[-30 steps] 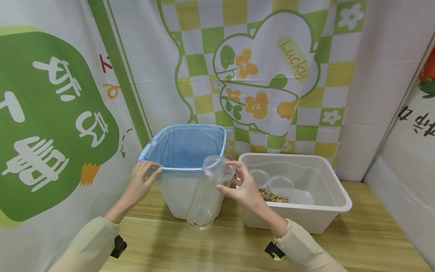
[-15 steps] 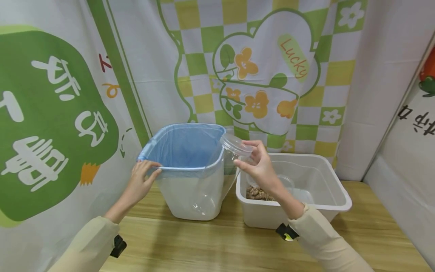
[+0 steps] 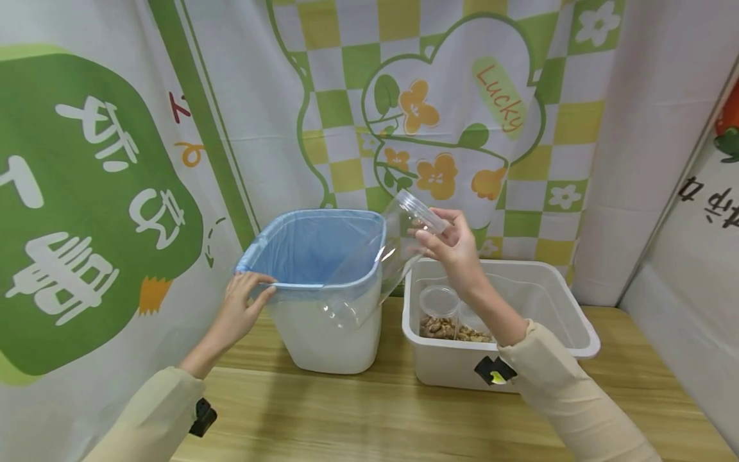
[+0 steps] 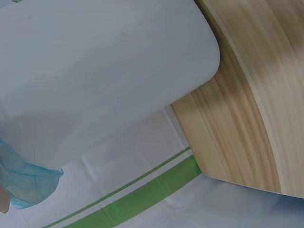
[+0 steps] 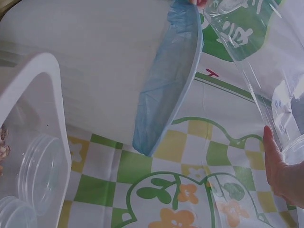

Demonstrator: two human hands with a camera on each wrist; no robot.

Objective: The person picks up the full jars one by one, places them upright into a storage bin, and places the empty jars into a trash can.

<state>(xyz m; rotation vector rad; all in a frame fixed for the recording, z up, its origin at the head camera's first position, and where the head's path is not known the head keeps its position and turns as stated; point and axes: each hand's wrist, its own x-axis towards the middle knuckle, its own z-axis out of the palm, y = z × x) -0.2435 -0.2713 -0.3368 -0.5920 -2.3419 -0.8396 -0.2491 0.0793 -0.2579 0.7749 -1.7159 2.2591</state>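
In the head view, my left hand (image 3: 245, 305) grips the front-left rim of a white trash bin (image 3: 329, 340) lined with a blue bag (image 3: 312, 247). Only a bit of that hand (image 4: 4, 201) shows at the edge of the left wrist view. My right hand (image 3: 458, 253) holds a tall clear plastic jar (image 3: 392, 247) by its lidded end (image 3: 421, 210). The jar leans, lid up to the right, its base low at the left before the bin's right rim. No contents show inside it. The right wrist view also has the jar (image 5: 251, 61) and right hand (image 5: 285, 178).
A white tub (image 3: 543, 273) stands right of the bin. In it are two clear lidded jars, one (image 3: 439, 311) holding brown nuts, another (image 3: 475, 326) partly behind my right forearm. Both containers stand on a wooden table (image 3: 323, 417), with a patterned curtain (image 3: 358, 109) close behind.
My right hand has risen and moved right with the jar, which now tilts further, its base lifted. The left hand keeps its place on the bin's rim.
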